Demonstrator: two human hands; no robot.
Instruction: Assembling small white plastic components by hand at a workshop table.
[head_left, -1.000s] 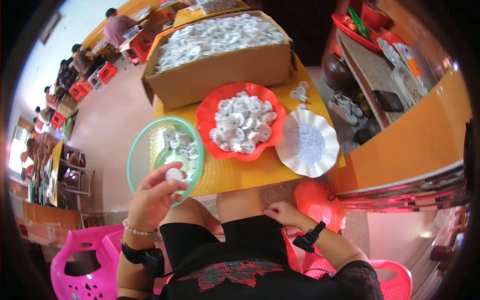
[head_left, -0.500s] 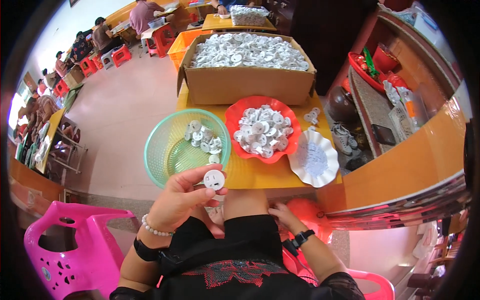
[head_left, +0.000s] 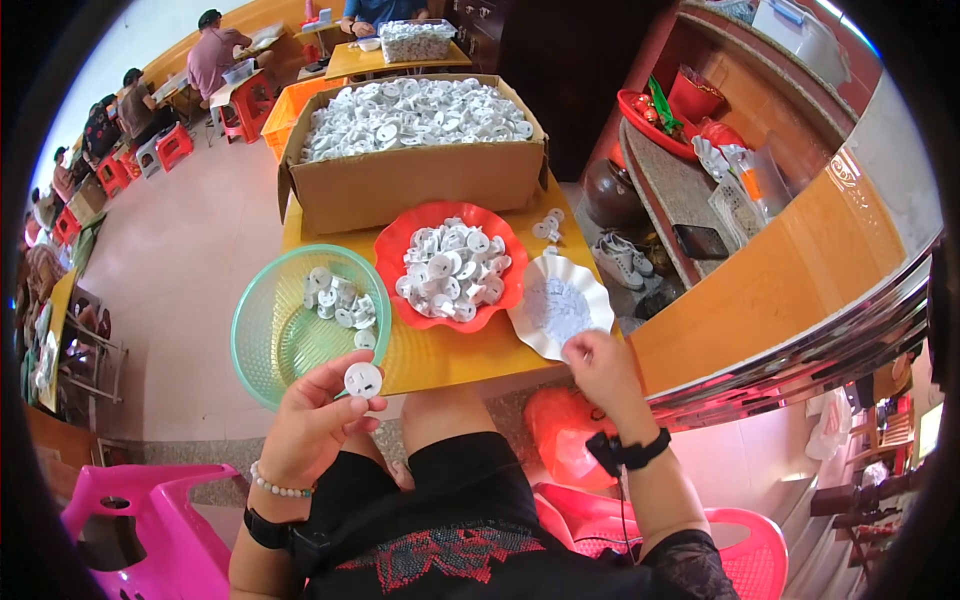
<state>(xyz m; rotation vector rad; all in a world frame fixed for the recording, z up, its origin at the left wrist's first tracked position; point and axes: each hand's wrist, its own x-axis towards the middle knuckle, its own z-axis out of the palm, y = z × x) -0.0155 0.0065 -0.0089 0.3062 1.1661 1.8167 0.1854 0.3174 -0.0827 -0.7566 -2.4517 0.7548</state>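
Since the slotted white disc (head_left: 363, 379) looks light and stiff, the left hand (head_left: 314, 410) suitably pinches its rim; the right hand's (head_left: 604, 372) grip is unclear.

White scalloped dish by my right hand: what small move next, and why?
Perhaps pinch some pale bluish bits from the white scalloped dish: your right hand is at its near rim, while your left hand holds up a round white disc.
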